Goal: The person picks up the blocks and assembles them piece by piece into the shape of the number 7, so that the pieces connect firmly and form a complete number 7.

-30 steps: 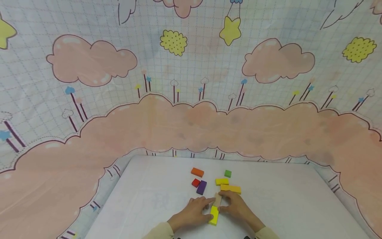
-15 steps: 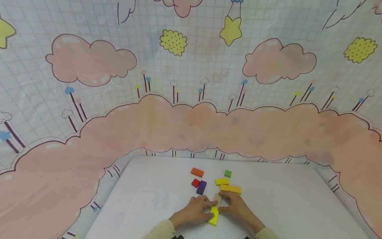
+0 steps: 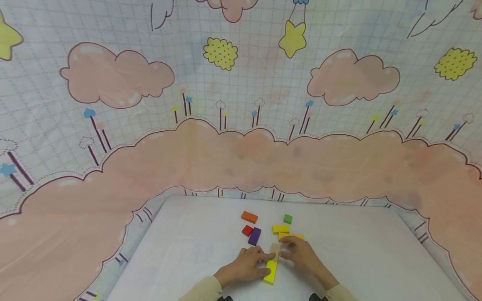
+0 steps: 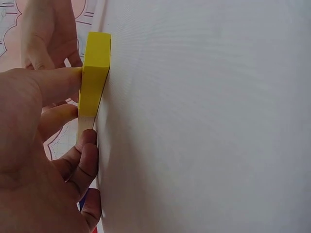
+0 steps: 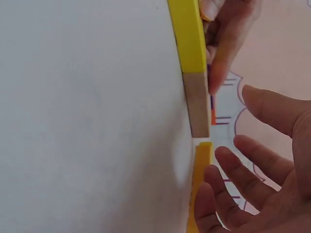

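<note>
Two blocks lie end to end on the white table: a yellow block nearer me and a plain wooden block beyond it. My left hand has its thumb against the yellow block and its straight index finger pressing on the wooden one; its other fingers curl loosely. Beside the wooden block's right side, my right hand has thumb and fingers spread, holding nothing. In the right wrist view, the wooden block meets the yellow block flush, and air shows between it and the right hand.
An amber block lies just behind the right fingers, touching a shorter yellow block. Farther back is a green cube. To the left lie a purple block, a red cube and an orange block. A patterned cloth hangs behind.
My right hand has let go of the wooden block and shifted slightly right. My left index finger has come forward onto the wooden block; its thumb stays on the yellow block.
</note>
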Available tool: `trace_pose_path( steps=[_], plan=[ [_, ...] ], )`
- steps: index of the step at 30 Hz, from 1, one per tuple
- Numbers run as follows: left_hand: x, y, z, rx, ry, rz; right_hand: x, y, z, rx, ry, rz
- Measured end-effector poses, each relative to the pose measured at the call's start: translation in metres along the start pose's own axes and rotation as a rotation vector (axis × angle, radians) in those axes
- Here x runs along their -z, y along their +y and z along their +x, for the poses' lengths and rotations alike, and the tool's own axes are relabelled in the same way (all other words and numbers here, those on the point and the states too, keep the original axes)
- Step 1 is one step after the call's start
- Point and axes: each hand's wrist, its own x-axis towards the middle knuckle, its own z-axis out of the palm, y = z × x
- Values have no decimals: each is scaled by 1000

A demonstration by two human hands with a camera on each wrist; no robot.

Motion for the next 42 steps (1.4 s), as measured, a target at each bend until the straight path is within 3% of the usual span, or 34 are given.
trace_pose_path(
  steps=[18,30,42],
  plan=[
    [-1,-2,1,15,-7,-14,18,3,15,-3,179,99],
    [1,1,-1,19,-5,-28,20,5,34,-106,178,117],
    [0,1,-1,10,-9,-28,12,6,48,-128,162,78]
  ],
)
